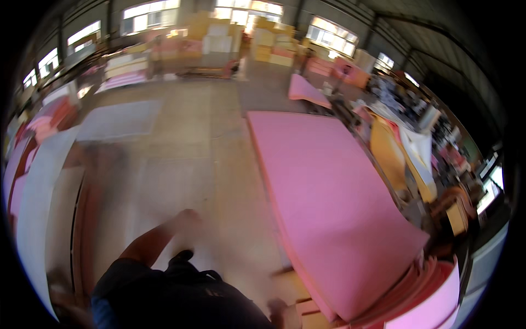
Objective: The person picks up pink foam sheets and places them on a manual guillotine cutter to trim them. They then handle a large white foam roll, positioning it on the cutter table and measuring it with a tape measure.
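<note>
My left hand [188, 220] hangs in front of my body above the pale floor, with no sheet touching it. Motion smears its fingers. Low in the picture, my right hand [277, 308] is a dark blur close to the near left edge of a stack of pink foam sheets [334, 203]. Whether it touches the stack I cannot tell. The top sheet lies mostly flat, and its near right corner overhangs curled pink sheets [427, 296].
Grey-white boards [46, 203] stand at the left, with a pale sheet [118, 119] beyond. Foam blocks [271, 46] are piled at the back. A bent pink sheet [308, 91] lies past the stack; yellow and white sheets [389, 151] drape at the right. Concrete floor [186, 131] runs between.
</note>
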Demonstrator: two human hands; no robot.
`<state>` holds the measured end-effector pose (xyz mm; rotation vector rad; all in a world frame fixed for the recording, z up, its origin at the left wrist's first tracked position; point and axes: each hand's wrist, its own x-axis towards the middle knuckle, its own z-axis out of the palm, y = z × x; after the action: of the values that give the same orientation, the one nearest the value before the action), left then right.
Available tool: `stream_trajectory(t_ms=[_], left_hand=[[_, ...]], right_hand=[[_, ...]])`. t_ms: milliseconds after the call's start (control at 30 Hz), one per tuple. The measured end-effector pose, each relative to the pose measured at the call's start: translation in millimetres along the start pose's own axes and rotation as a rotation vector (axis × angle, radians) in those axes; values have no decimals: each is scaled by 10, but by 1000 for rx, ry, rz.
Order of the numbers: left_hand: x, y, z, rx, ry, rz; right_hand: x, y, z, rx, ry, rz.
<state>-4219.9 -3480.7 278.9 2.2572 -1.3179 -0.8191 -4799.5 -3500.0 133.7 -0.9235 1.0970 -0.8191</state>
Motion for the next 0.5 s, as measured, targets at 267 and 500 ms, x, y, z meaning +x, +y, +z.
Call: stream_trajectory(t_ms=[267,500], left_hand=[[176,-1645,-628,150,-147,-34],[244,-2510,-1347,-36,-81,-85]], right_hand=[[1209,324,2361,-1077,-441,-223],[1984,340,1632,-1966,-956,195]])
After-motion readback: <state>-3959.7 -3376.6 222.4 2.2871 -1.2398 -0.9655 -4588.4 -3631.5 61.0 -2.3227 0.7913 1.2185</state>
